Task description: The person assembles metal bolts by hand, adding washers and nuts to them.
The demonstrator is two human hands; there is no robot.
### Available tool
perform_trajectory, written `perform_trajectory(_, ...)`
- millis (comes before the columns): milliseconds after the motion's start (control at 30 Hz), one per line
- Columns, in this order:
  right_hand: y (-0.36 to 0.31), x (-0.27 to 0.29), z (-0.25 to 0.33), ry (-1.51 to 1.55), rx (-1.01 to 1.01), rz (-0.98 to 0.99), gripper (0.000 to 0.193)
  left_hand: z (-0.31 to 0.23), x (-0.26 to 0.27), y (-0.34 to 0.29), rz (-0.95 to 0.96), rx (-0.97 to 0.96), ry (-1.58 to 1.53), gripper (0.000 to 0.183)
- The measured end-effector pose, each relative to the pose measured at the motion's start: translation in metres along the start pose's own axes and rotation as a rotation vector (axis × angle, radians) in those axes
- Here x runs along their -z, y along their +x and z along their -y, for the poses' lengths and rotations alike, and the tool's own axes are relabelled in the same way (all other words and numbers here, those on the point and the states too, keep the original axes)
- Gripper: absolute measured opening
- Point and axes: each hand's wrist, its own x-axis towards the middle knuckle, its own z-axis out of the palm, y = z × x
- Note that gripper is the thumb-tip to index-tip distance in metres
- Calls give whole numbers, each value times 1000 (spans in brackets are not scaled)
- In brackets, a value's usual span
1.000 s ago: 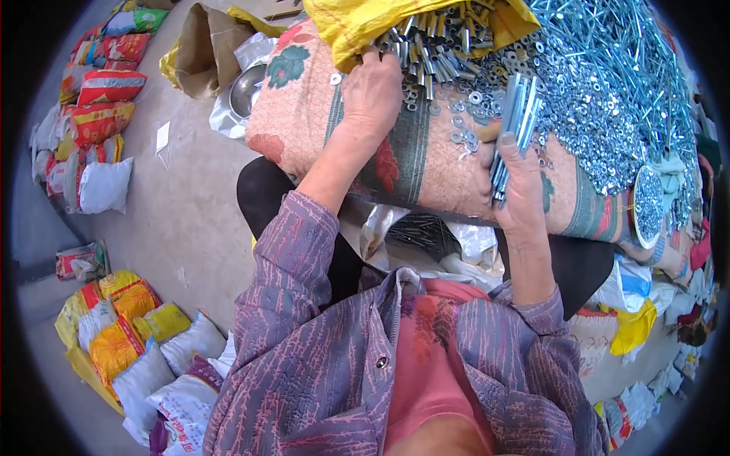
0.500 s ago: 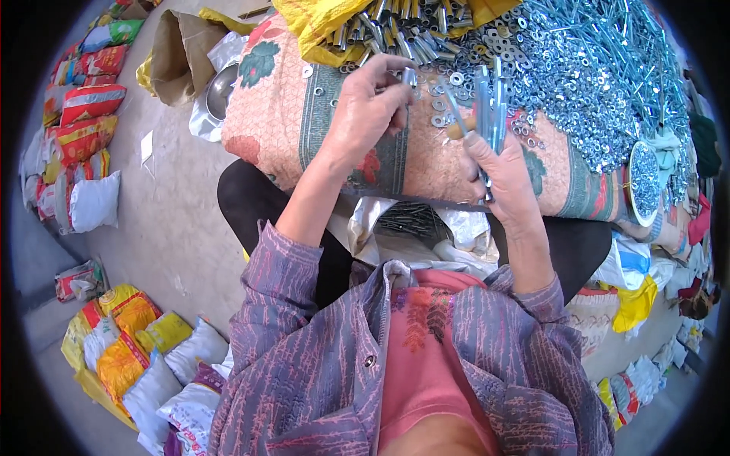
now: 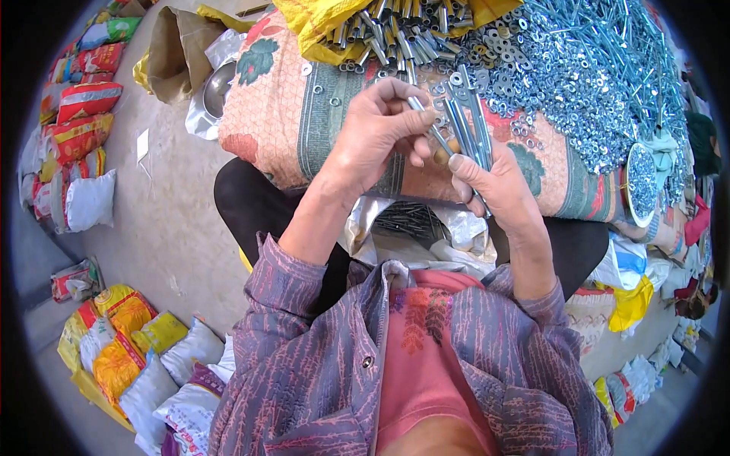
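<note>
My left hand [image 3: 371, 137] pinches a short shiny metal sleeve [image 3: 415, 104] between thumb and fingers. A thin metal rod [image 3: 440, 140] runs from this sleeve down to my right thumb; the sleeve appears to be around its upper end. In my right hand [image 3: 503, 188] a bundle of several long metal rods [image 3: 473, 129] fans upward, with their lower ends sticking out below the fingers. Both hands are close together above the near edge of the patterned, padded cloth [image 3: 262, 114]. Fingers hide part of the thin rod and the bundle.
Loose metal sleeves [image 3: 411, 45] spill from a yellow sack [image 3: 315, 30] at the far side. Right of them lie heaps of washers [image 3: 498, 49], nuts [image 3: 585, 99] and long rods [image 3: 631, 38]. A round tub [image 3: 644, 186] of small parts stands far right. Filled bags [image 3: 125, 357] line the left floor.
My left hand has come down and right with the sleeve, from above the cloth to the thin rod's end. The right hand's rod bundle has tipped slightly left.
</note>
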Motion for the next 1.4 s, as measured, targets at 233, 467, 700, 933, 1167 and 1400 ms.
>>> perform_trajectory(233, 9, -9, 4, 65, 73, -367, 23, 14, -20, -12, -226, 24, -134, 15)
perform_trajectory(467, 28, -2, -1, 272, 234, -466, 25, 16, -50, -12, -227, 64, -253, 15)
perform_trajectory(700, 21, -2, 1, 235, 147, -241, 23, -3, -6, 55, -412, -304, 1729, 24)
perform_trajectory(933, 15, 10, -3, 183, 105, -196, 24, -6, 2, 54, -433, -407, 1574, 15)
perform_trajectory(1167, 10, 2, 1, 155, 58, -149, 28, -7, 5, 68, -319, -298, 1590, 24)
perform_trajectory(1400, 11, 6, -3, 64, 10, -87, 27, -12, 5, 39, -200, 97, 7, 16)
